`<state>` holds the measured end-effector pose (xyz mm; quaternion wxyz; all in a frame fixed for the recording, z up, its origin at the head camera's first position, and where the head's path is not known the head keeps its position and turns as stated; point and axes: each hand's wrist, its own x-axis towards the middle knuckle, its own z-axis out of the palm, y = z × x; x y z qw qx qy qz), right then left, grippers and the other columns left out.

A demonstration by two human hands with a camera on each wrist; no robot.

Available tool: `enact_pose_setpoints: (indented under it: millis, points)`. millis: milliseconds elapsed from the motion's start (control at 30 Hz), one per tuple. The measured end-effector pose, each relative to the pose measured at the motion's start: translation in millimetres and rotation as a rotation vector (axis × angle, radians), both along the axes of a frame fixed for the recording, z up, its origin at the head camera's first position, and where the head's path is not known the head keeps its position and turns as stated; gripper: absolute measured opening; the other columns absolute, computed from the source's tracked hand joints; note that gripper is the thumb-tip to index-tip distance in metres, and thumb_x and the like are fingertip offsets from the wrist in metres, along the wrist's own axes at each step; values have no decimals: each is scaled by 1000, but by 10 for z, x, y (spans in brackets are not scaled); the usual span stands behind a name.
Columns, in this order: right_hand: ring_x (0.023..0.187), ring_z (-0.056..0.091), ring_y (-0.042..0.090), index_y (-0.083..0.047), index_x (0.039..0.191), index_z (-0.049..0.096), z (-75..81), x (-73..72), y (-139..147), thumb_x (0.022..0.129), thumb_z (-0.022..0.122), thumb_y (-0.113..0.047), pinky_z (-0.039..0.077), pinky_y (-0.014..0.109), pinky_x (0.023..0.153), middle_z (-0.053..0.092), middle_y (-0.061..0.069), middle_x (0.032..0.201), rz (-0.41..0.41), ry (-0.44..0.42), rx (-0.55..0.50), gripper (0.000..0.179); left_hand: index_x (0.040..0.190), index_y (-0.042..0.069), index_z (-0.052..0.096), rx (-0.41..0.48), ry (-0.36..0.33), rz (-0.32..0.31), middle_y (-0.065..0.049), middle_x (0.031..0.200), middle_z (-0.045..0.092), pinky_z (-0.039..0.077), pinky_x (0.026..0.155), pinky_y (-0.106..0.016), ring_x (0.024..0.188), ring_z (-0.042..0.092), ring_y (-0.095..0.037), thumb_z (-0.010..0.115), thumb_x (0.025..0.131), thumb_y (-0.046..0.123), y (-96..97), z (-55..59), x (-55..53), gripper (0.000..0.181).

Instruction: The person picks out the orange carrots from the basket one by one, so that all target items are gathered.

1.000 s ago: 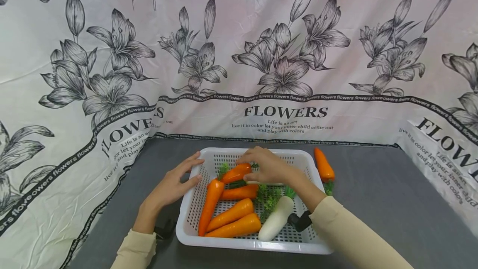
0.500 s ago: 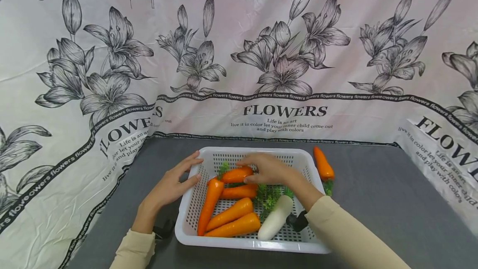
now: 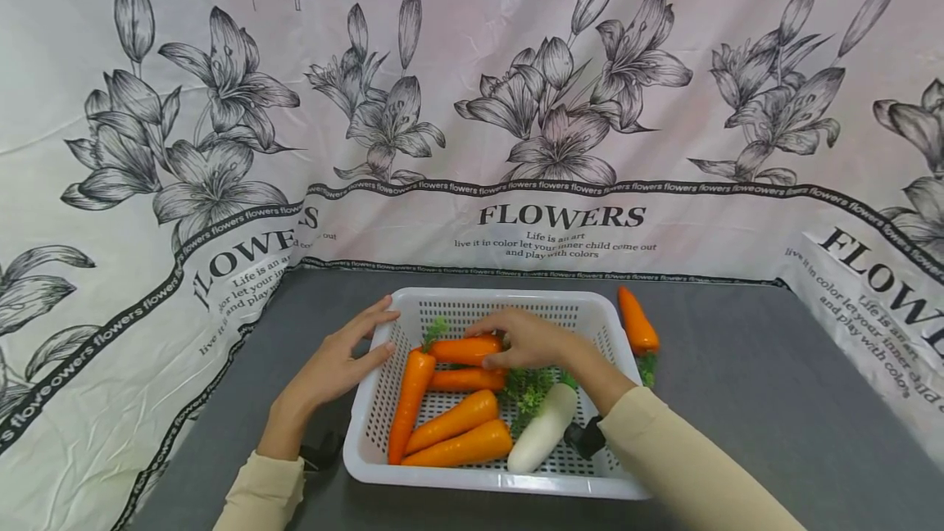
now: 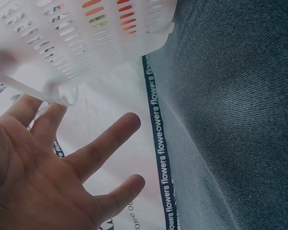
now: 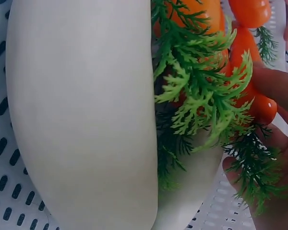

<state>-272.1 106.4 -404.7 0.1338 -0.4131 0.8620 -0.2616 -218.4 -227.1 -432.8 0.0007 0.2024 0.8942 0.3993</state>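
A white perforated plastic basket [image 3: 457, 478] holds several orange carrots and a white radish [image 3: 544, 428] with green leaves. My right hand [image 3: 534, 344] reaches into its back part, thumb and fingers around the thick right end of the rearmost carrot [image 3: 459, 349]. That carrot lies nearly level, its leafy end to the left. At the left rim my left hand [image 3: 341, 363] rests with spread fingers; the left wrist view shows fingertips [image 4: 53, 112] on the rim and two fingers stretched free. In the right wrist view, a second white vegetable [image 5: 197, 177] shows partly behind the big radish.
One more carrot [image 3: 638, 322] lies outside the basket, beside its right back corner. Dark grey cloth [image 3: 745, 383] covers the table. A flower-printed curtain [image 3: 560, 228] closes off the back and sides.
The rearmost carrot has turned from a slant to nearly level, and its right end has come lower. My right hand has moved slightly down with it. My left hand stays on the rim.
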Motion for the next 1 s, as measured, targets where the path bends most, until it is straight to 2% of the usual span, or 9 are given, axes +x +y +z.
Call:
enact_pose_setpoints:
  millis: [300, 467, 700, 900, 1000]
  points:
    - [114, 64, 18, -16, 137, 65, -49, 3, 46, 91, 75, -19, 53, 41, 100, 68, 3, 135, -42, 18, -5, 48, 153, 26, 46, 7, -8, -9, 4, 170, 24, 56, 77, -33, 120, 51, -30, 60, 102, 38, -3, -9, 12, 54]
    - [105, 63, 15, -16, 137, 66, -44, 1, 76, 89, 74, -23, 54, 35, 92, 69, 2, 132, -84, 12, -50, 50, 153, 25, 46, 22, -23, -14, 3, 171, 23, 57, 72, -27, 120, 51, -31, 60, 102, 37, -2, -5, 15, 54]
    - [92, 61, 15, -13, 135, 67, -10, -7, 103, 87, 72, -24, 53, 35, 83, 71, 1, 124, -144, 12, -187, 49, 153, 26, 46, 7, -7, -8, 4, 171, 24, 56, 77, -32, 119, 51, -30, 60, 102, 38, 7, 14, 16, 54]
    - [84, 58, 13, -12, 136, 66, 35, 11, 137, 88, 70, -20, 52, 33, 76, 72, 2, 119, -195, 60, -301, 48, 153, 27, 46, -4, 7, -5, 4, 171, 24, 54, 82, -40, 121, 51, -31, 60, 102, 38, 12, 13, 19, 54]
    - [79, 56, 14, -13, 134, 67, 48, 8, 145, 90, 71, -18, 50, 31, 68, 71, 3, 115, -230, 63, -381, 45, 153, 28, 45, -4, 5, -5, 4, 171, 23, 54, 83, -41, 122, 50, -32, 60, 102, 38, 10, 7, 17, 54]
